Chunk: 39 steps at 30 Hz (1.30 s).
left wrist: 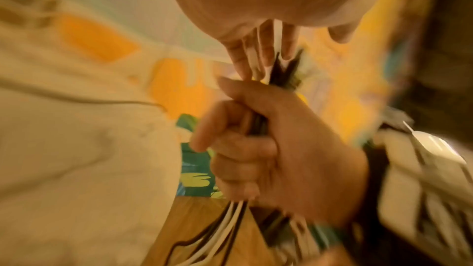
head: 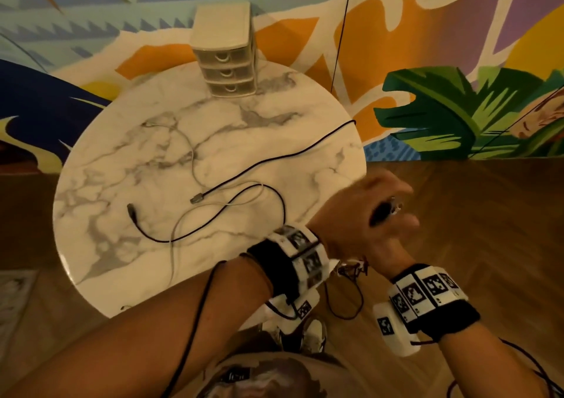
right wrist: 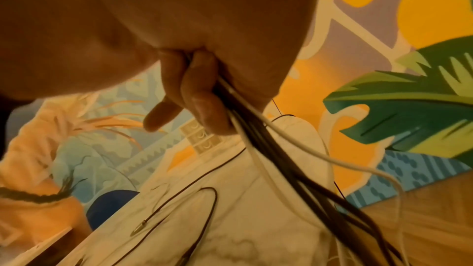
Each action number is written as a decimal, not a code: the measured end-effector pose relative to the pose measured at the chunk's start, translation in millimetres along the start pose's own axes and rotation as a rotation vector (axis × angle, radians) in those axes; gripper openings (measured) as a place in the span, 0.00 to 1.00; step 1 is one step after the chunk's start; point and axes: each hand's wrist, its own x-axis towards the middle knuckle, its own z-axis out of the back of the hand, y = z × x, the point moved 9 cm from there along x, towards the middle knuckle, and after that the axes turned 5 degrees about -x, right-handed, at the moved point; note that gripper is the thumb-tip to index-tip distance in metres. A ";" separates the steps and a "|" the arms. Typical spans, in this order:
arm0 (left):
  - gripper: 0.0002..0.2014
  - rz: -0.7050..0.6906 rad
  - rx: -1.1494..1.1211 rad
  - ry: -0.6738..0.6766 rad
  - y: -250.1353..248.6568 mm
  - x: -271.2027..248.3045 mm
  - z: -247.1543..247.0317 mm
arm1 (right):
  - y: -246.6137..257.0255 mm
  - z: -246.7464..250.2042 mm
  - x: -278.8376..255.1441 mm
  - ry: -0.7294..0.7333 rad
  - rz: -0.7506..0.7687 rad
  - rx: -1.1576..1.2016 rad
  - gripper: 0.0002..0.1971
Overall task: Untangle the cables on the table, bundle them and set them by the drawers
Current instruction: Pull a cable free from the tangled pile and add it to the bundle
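Both my hands meet off the right edge of the round marble table (head: 100, 184). My left hand (head: 357, 214) and my right hand (left wrist: 268, 149) each have fingers curled tight round one bundle of black and white cables (right wrist: 268, 159). Loose black and white cables (head: 213, 211) lie mid-table. The drawers (head: 227, 61) stand at the table's far edge.

You worked in dim, warm orange light; your left wrist view smeared with motion blur, and the head view bowed at its edges.
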 end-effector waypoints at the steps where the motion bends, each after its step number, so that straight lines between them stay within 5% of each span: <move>1: 0.13 0.153 -0.056 -0.088 22.9 -3.4 20.1 | -1.5 -3.0 1.2 0.009 -0.006 -0.005 0.29; 3: 0.12 0.402 -0.044 -0.259 81.6 -23.3 63.1 | -2.2 -5.9 4.5 0.013 0.001 0.029 0.30; 5: 0.11 0.631 0.163 -0.282 147.5 -55.3 105.6 | -2.1 -8.8 6.1 0.009 0.009 0.045 0.30; 9: 0.13 1.024 0.592 -0.034 245.7 -139.5 183.2 | -10.3 -15.4 8.3 0.026 -0.008 0.004 0.29; 12: 0.17 1.126 0.755 0.149 276.5 -175.9 213.3 | -16.0 -21.0 11.6 0.046 -0.031 -0.020 0.29; 19: 0.17 1.068 0.903 0.114 281.3 -169.4 208.0 | -15.0 -30.7 17.4 0.061 -0.028 -0.038 0.29; 22: 0.16 0.984 0.755 -0.149 252.7 -152.3 215.9 | -5.9 -31.9 18.6 0.040 -0.010 -0.042 0.29; 25: 0.06 0.676 0.484 -0.416 191.1 -115.3 213.8 | 22.4 -24.6 19.3 -0.060 0.117 -0.015 0.25; 31: 0.04 0.214 0.177 -0.232 61.1 -37.2 150.5 | 93.6 -24.6 21.8 -0.163 0.379 -0.322 0.20; 34: 0.06 0.189 0.108 -0.182 34.0 -19.6 138.9 | 126.3 -35.6 12.4 -0.135 0.592 -0.397 0.18; 39: 0.13 0.165 0.089 -0.116 1.7 -4.3 129.9 | 139.2 -30.8 4.9 -0.200 0.588 -0.471 0.19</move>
